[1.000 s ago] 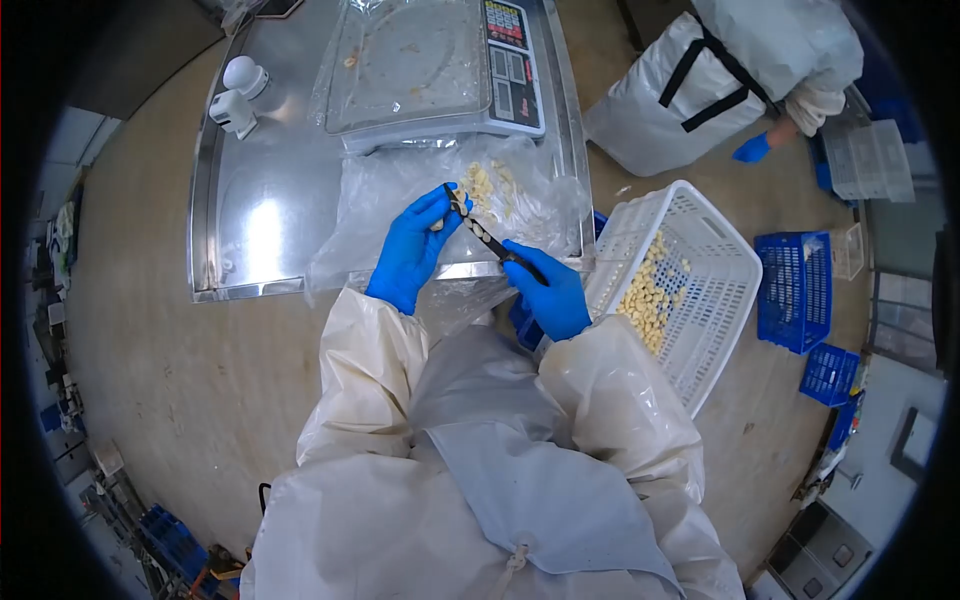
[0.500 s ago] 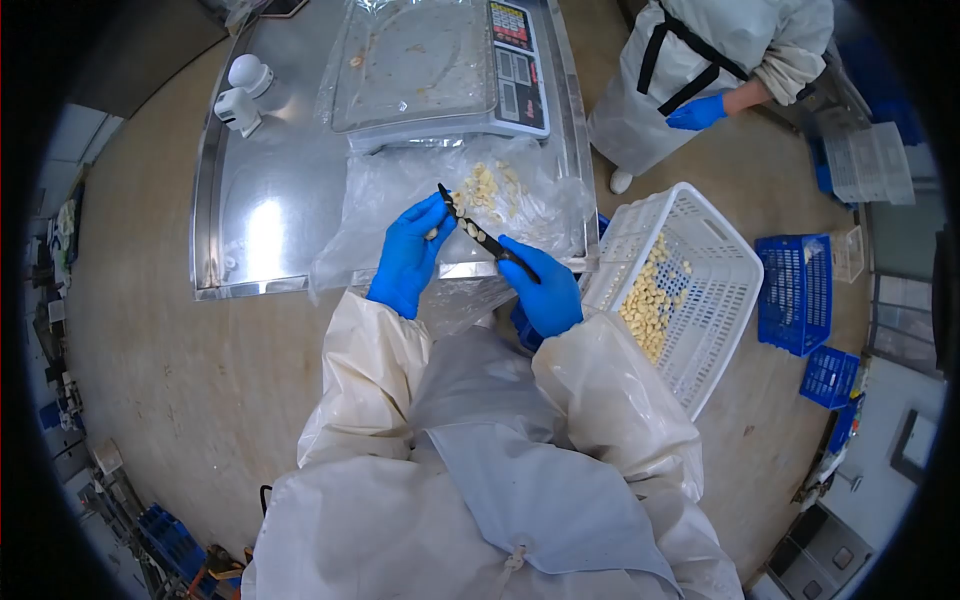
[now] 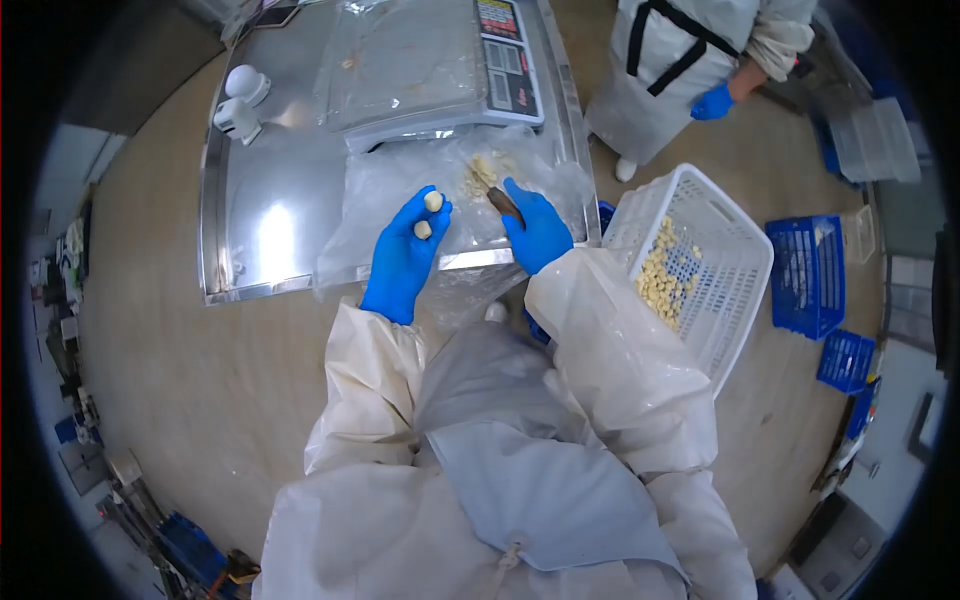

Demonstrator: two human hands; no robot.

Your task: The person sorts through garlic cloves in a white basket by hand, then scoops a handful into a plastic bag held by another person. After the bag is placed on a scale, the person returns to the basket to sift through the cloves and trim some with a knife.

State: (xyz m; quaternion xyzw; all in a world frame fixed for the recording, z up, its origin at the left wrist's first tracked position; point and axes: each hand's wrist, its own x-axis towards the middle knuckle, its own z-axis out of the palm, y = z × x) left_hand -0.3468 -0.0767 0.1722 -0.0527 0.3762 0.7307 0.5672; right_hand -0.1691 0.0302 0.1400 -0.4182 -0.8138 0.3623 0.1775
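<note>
My left hand (image 3: pixel 403 255), in a blue glove, holds two small pale pieces, one (image 3: pixel 433 201) near its fingertips and one (image 3: pixel 422 230) lower against the fingers. To its right, my right hand (image 3: pixel 540 232), also gloved in blue, is closed round a dark-handled knife (image 3: pixel 504 203); the blade is blurred and hard to make out. Just beyond the knife, a small heap of pale cut pieces (image 3: pixel 484 172) lies on a clear plastic bag (image 3: pixel 385 200) spread over the metal table's near edge.
A scale (image 3: pixel 410 70) under plastic film stands on the metal table (image 3: pixel 250 190), with a white device (image 3: pixel 237 118) at its left. A white basket (image 3: pixel 735 255) of pale pieces is at right, near blue crates (image 3: pixel 806 275). A person (image 3: pixel 665 80) stands beyond the table's right side.
The knife has come away from my left hand and moved over the heap. My left hand has turned, showing two pieces. The other person's gloved hand has shifted.
</note>
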